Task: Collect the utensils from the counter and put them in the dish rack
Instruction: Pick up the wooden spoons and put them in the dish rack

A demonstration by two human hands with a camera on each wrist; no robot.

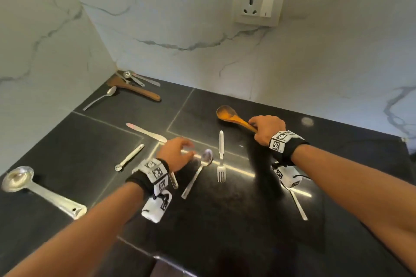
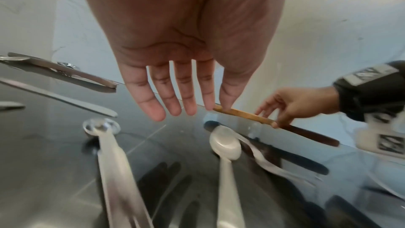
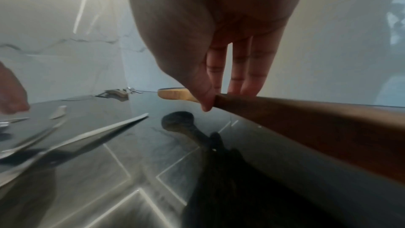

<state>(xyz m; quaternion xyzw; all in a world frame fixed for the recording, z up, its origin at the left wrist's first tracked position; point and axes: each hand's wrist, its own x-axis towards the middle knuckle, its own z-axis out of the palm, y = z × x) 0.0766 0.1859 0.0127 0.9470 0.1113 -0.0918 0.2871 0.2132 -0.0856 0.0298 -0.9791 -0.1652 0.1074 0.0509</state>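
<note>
Fingers [image 3: 254, 75] of the right hand [image 1: 266, 129] pinch the handle of the wooden spoon [image 1: 234, 117], with the thumb on the near side. Its bowl looks a little off the black counter [image 1: 315, 243], because its shadow shows under it in the right wrist view.

Left hand [image 1: 177, 156] fingers [image 2: 153, 105] are straight and spread, holding nothing. They hang just above a metal spoon [image 1: 200, 170], not touching it.

Moving outward, a fork [image 1: 221, 159] lies just right of that spoon. A butter knife [image 1: 146, 132] and a small measuring spoon [image 1: 129, 158] lie to the left. A big measuring scoop [image 1: 38, 189] sits near the left edge. Far in the corner are a teaspoon [image 1: 101, 97], a wooden spatula [image 1: 135, 90] and some metal pieces on top of it. One more handle [image 1: 298, 203] pokes out under the right wrist.

No dish rack shows in any view. I think the job is just starting: one spoon is being picked up, and nearly everything is left to collect.
</note>
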